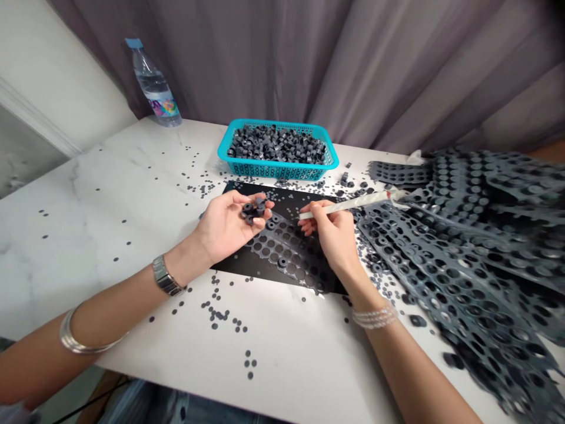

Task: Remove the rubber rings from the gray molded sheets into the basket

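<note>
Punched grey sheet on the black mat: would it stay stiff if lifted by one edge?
Probably floppy: the sheet is mostly holes, and similar sheets piled at right sag and drape. Likely light for its size. Looks rubbery, so may drag, not slide.

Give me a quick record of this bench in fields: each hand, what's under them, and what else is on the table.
Left hand: palm up, cupping a few dark rings
Right hand: pinching a white stick, tip toward the left hand
Under hands: perforated sheet on a black mat
Behind: turquoise basket full of rings
Right side: pile of punched sheets
Back left: water bottle
Scattered: small dark discs on the white table
</note>
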Demonstrator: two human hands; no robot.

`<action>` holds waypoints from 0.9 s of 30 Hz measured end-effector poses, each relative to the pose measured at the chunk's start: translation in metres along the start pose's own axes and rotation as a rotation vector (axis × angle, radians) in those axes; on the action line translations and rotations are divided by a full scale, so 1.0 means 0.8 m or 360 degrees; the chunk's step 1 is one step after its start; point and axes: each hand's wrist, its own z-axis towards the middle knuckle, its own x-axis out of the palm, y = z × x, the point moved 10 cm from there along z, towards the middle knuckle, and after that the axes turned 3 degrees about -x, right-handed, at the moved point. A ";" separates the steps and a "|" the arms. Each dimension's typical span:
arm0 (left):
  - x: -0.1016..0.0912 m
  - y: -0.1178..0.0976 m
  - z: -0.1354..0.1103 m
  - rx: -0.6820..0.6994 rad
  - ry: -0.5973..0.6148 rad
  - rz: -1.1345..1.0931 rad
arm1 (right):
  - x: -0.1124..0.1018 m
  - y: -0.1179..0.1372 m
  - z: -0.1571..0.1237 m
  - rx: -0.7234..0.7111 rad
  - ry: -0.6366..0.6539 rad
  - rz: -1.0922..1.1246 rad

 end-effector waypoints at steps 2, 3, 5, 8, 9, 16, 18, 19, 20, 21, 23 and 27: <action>-0.001 -0.004 0.002 0.0021 -0.0013 -0.0030 | 0.009 -0.001 0.006 -0.0048 0.0079 -0.0055; -0.001 -0.006 0.003 0.0022 -0.0033 -0.0015 | 0.014 -0.001 0.008 -0.0078 0.0123 -0.0111; -0.003 -0.006 0.006 -0.0008 -0.0067 0.0059 | 0.024 -0.002 0.010 -0.0141 0.0194 -0.0249; -0.006 -0.006 0.012 -0.0045 -0.0095 0.0223 | 0.035 0.001 0.010 -0.0227 0.0247 -0.0403; -0.007 -0.007 0.014 -0.0039 -0.0095 0.0264 | 0.036 0.002 0.009 -0.0244 0.0255 -0.0432; -0.003 -0.020 0.023 0.0125 -0.0051 0.0855 | 0.041 0.007 0.007 -0.0282 0.0282 -0.0500; 0.004 -0.032 0.021 0.0319 -0.0111 0.1403 | 0.042 0.008 0.006 -0.0288 0.0290 -0.0511; 0.012 -0.038 0.019 0.0457 -0.0145 0.1729 | 0.043 0.009 0.006 -0.0292 0.0292 -0.0517; 0.022 -0.043 0.017 0.0607 -0.0167 0.2055 | 0.043 0.010 0.006 -0.0298 0.0293 -0.0522; 0.035 -0.045 0.014 0.0749 -0.0169 0.2351 | 0.043 0.012 0.005 -0.0307 0.0290 -0.0529; 0.055 -0.040 0.012 0.0938 -0.0120 0.2776 | 0.043 0.015 0.005 -0.0325 0.0282 -0.0543; 0.065 -0.025 0.017 0.0947 -0.0024 0.2937 | 0.042 0.022 0.003 -0.0369 0.0263 -0.0607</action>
